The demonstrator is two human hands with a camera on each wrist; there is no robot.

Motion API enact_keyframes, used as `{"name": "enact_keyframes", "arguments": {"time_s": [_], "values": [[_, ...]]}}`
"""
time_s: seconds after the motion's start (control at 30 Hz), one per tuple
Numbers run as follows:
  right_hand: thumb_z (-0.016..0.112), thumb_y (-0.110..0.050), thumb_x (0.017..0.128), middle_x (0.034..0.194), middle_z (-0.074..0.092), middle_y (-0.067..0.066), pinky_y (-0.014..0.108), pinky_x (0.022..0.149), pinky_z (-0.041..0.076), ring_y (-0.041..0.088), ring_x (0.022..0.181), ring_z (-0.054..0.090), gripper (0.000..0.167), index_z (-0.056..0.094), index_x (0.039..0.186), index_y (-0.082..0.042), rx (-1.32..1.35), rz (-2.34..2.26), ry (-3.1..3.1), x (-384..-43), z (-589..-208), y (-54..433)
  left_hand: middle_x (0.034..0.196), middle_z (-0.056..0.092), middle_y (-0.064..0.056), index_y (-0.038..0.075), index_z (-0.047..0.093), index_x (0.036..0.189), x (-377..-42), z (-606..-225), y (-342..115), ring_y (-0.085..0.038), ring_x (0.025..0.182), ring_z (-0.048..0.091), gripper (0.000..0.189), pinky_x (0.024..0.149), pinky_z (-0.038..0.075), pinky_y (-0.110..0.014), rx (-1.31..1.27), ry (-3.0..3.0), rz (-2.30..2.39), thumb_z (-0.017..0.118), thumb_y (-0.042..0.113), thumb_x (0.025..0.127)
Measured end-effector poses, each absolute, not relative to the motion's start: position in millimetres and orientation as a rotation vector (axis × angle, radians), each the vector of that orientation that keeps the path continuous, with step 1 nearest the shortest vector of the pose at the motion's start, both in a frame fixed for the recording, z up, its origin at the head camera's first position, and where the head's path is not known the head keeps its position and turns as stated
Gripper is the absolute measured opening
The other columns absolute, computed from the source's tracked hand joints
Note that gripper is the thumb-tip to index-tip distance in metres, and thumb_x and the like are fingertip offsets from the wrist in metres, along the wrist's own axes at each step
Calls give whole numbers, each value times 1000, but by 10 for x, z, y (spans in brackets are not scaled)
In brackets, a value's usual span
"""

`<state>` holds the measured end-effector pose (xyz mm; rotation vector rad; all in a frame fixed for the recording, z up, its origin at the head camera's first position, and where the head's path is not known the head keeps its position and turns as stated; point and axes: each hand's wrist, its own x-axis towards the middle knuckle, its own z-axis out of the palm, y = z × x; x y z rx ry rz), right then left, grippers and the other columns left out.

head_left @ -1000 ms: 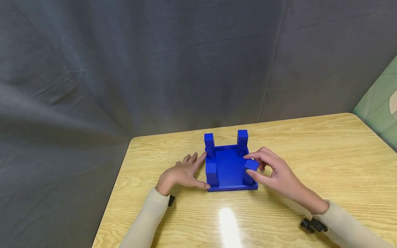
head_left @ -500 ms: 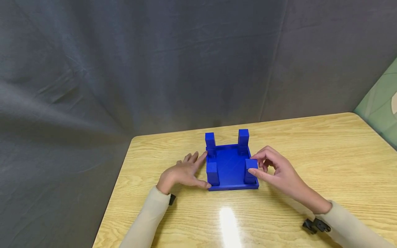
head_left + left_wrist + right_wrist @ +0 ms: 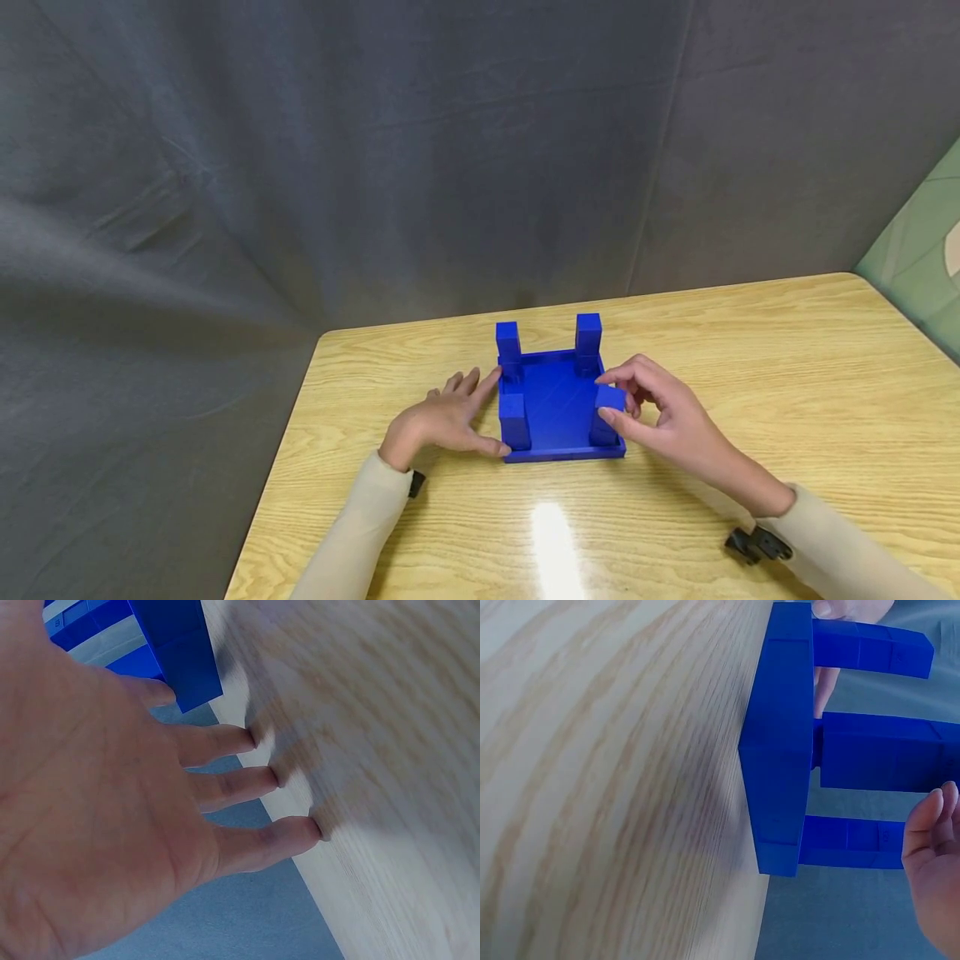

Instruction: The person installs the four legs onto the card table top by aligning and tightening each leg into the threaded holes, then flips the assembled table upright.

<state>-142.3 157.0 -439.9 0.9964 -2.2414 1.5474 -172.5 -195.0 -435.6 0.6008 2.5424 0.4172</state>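
A blue square base (image 3: 555,408) with a raised rim lies on the table, like a small upturned table with a square leg at each corner. My right hand (image 3: 667,417) pinches the near right leg (image 3: 606,421) near its top between thumb and fingers. In the right wrist view, a narrow neck shows between this leg (image 3: 885,754) and the base (image 3: 780,712). My left hand (image 3: 442,421) is spread at the base's left side, thumb at the near left corner and index finger at the far left. Its other fingertips (image 3: 319,829) rest on the table in the left wrist view.
The near left leg (image 3: 513,421), far left leg (image 3: 508,346) and far right leg (image 3: 588,342) stand upright at their corners. A dark grey curtain (image 3: 450,167) hangs behind the wooden table (image 3: 787,375).
My right fingers have shifted round the near right leg's top and back, and the leg's top has turned. The base and my left hand have stayed nearly still.
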Motion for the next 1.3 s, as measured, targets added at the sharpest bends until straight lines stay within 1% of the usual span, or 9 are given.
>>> {"name": "enact_keyframes", "arguments": {"time_s": [0.1, 0.2, 0.33, 0.43, 0.6, 0.77, 0.97, 1.07, 1.3], "values": [[84, 9, 89, 98, 61, -8, 32, 64, 48, 12, 79, 55, 51, 77, 129, -23, 1001, 1512, -2252, -1413, -4395, 1567, 182, 2, -18, 31, -3, 178, -1724, -4354, -1950, -48, 164, 2, 121, 120, 14, -80, 601, 2543, 421, 73, 72, 93], [83, 8, 90, 100, 61, -8, 33, 62, 47, 12, 78, 54, 51, 78, 129, -24, 994, 1510, -2257, -1403, -4392, 1567, 182, 2, -18, 31, -3, 177, -1723, -4354, -1951, -49, 164, 2, 121, 120, 14, -80, 603, 2543, 422, 73, 72, 93], [86, 7, 89, 93, 58, -6, 32, 57, 45, 13, 71, 53, 48, 78, 126, -24, 964, 1535, -2262, -1395, -4397, 1562, 181, 2, -19, 31, -3, 177, -1721, -4355, -1952, -49, 164, 2, 121, 120, 13, -81, 606, 2546, 421, 73, 73, 93], [90, 7, 86, 87, 53, 0, 31, 54, 41, 13, 66, 50, 48, 77, 123, -20, 925, 1555, -2270, -1388, -4406, 1562, 181, 2, -19, 31, -3, 177, -1719, -4356, -1950, -49, 164, 2, 121, 120, 13, -81, 605, 2548, 421, 73, 73, 93], [92, 9, 82, 84, 55, 6, 29, 55, 40, 15, 66, 50, 44, 75, 115, -15, 836, 1619, -2283, -1374, -4412, 1568, 181, 2, -19, 31, -3, 178, -1718, -4356, -1947, -48, 164, 2, 121, 120, 14, -80, 604, 2551, 415, 73, 72, 93], [90, 11, 84, 86, 61, 2, 27, 57, 44, 15, 69, 54, 40, 74, 111, -14, 842, 1665, -2261, -1378, -4415, 1570, 181, 2, -19, 31, -3, 178, -1718, -4357, -1948, -48, 164, 2, 121, 120, 13, -80, 603, 2549, 414, 73, 72, 93], [88, 13, 85, 91, 60, -3, 29, 52, 41, 15, 64, 49, 44, 73, 112, -18, 939, 1622, -2219, -1407, -4409, 1578, 181, 2, -19, 31, -3, 177, -1715, -4352, -1951, -49, 164, 2, 121, 120, 13, -80, 609, 2546, 423, 73, 72, 93], [86, 13, 86, 96, 62, -3, 28, 52, 42, 15, 64, 50, 43, 73, 113, -18, 959, 1633, -2211, -1408, -4413, 1578, 181, 2, -19, 31, -3, 177, -1714, -4352, -1950, -49, 164, 2, 121, 120, 14, -80, 609, 2546, 420, 73, 72, 93], [81, 15, 89, 93, 59, -4, 29, 57, 45, 13, 71, 53, 45, 73, 119, -18, 978, 1636, -2219, -1402, -4421, 1584, 181, 3, -20, 30, -3, 178, -1713, -4355, -1942, -50, 164, 3, 121, 119, 14, -81, 607, 2553, 410, 72, 72, 93]]}}
